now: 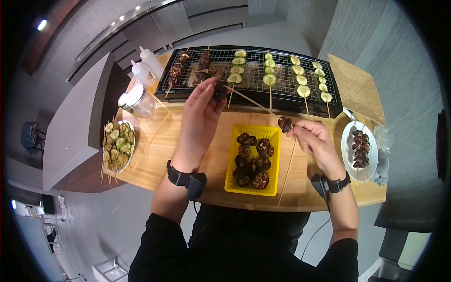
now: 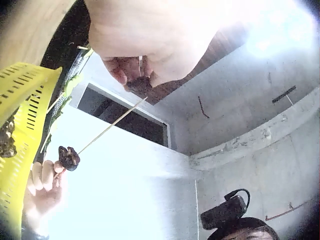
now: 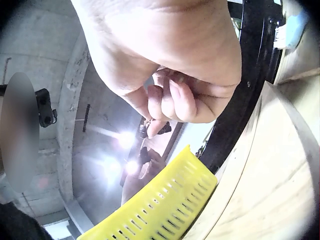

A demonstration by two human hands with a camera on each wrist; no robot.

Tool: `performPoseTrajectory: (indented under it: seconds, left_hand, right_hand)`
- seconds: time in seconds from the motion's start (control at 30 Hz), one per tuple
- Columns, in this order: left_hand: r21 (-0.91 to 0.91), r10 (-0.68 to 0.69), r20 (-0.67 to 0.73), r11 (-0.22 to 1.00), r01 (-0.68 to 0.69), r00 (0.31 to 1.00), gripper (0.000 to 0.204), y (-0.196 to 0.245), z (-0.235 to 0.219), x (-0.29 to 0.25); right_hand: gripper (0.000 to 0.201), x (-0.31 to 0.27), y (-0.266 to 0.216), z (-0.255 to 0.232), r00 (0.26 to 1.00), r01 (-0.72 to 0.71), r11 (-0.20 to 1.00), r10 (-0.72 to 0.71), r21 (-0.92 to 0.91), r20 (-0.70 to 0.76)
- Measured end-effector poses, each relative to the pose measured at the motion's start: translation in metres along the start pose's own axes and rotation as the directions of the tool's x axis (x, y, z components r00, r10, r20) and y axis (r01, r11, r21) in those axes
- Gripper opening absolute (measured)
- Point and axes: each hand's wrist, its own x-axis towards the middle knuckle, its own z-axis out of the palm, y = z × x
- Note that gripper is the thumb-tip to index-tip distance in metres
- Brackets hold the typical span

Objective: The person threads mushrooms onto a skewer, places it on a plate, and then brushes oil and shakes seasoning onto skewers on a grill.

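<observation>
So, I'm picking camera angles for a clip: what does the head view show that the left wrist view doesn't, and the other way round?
Only the head view: the squeeze bottles, the jar and the white plate at the right.

Only the left wrist view: the black device on the person's head.

Both: the yellow basket, the left hand pinching a dark piece, and the right hand holding a thin skewer with another dark piece on it.

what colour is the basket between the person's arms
The basket is bright yellow; the head view shows it best.
</observation>
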Motion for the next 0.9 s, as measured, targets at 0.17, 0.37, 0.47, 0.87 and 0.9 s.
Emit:
performPoseTrajectory:
  seconds: [0.17,0.37,0.47,0.87,0.9]
  left_hand:
    - [0.018,0.035,0.018,0.999,-0.036,0.999,0.027,0.0,0.0,0.0]
    - [0.07,0.085,0.021,0.994,-0.087,0.996,0.025,-0.001,0.004,-0.003]
    - [0.09,0.102,0.026,0.99,-0.104,0.994,0.023,0.0,0.004,-0.001]
    - [0.296,0.177,0.033,0.938,-0.179,0.984,0.022,0.0,0.01,-0.005]
    - [0.34,0.193,0.036,0.92,-0.194,0.98,0.022,0.0,0.012,-0.006]
  right_hand:
    - [0.022,0.0,0.001,-0.001,1.0,-0.004,1.0,0.004,-0.001,-0.011]
    - [0.022,-0.001,0.0,0.0,1.0,-0.005,1.0,0.005,0.021,0.004]
    - [0.022,-0.001,0.002,0.0,1.0,-0.01,1.0,0.01,0.01,-0.01]
    - [0.022,-0.001,0.0,0.0,1.0,-0.015,1.0,0.016,0.017,-0.003]
    - [0.022,0.0,-0.001,0.0,1.0,-0.016,1.0,0.016,0.013,-0.01]
